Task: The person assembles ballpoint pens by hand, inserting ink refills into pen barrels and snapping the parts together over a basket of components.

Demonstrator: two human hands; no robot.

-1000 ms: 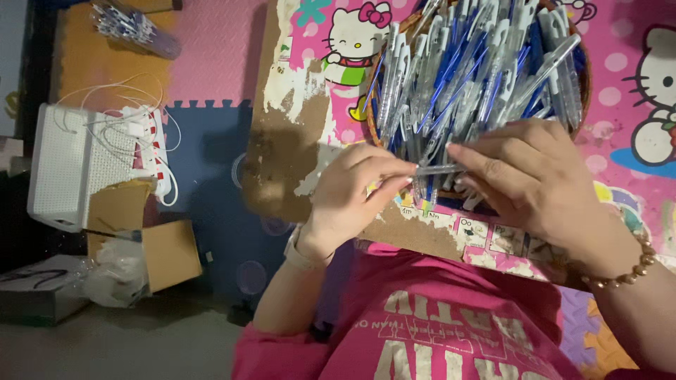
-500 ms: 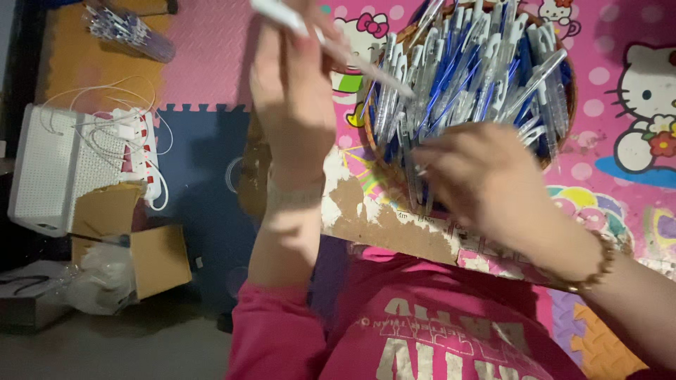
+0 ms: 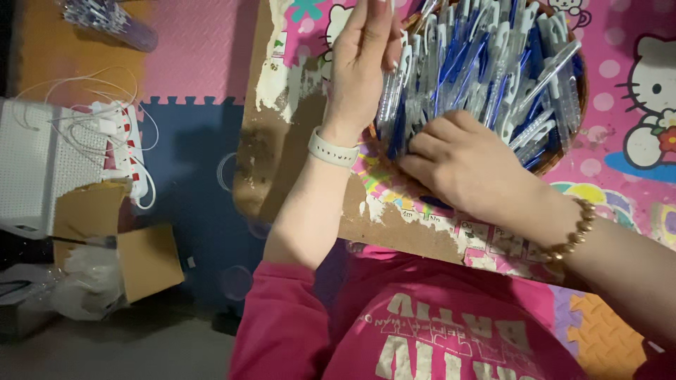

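We see the left hand (image 3: 362,67) raised over the near-left edge of a round basket (image 3: 572,137) that is heaped with blue and clear pens (image 3: 486,63). Its fingers are stretched out and held close together, pointing away from us, with the tips running out of the top of the picture. We cannot tell whether this grip has hold of anything, since the fingertips are cut off and the palm faces away. A pale wristband (image 3: 331,149) sits on that wrist.

The right hand (image 3: 468,165) lies low on the near side of the pile, knuckles up, fingers curled down into the pens. Its grip is nearly closed and buried among them; whether it pinches one pen or several is hidden by the back of the hand. A beaded bracelet (image 3: 574,236) circles that wrist.

The basket stands on a small worktop (image 3: 296,169) with a pink cartoon-cat cover, worn through to bare brown board along its left and near edges. We wear a pink printed shirt (image 3: 422,331), close against the near edge.

To the left, on a floor of foam mats (image 3: 197,176) in pink, orange and dark blue, lie a white perforated box (image 3: 35,169), a white power strip (image 3: 123,141) with loose white cables, an open cardboard box (image 3: 134,257) and a crumpled clear bag (image 3: 84,281). At the far left top, a bundle of pens (image 3: 105,17) lies well apart from the basket.
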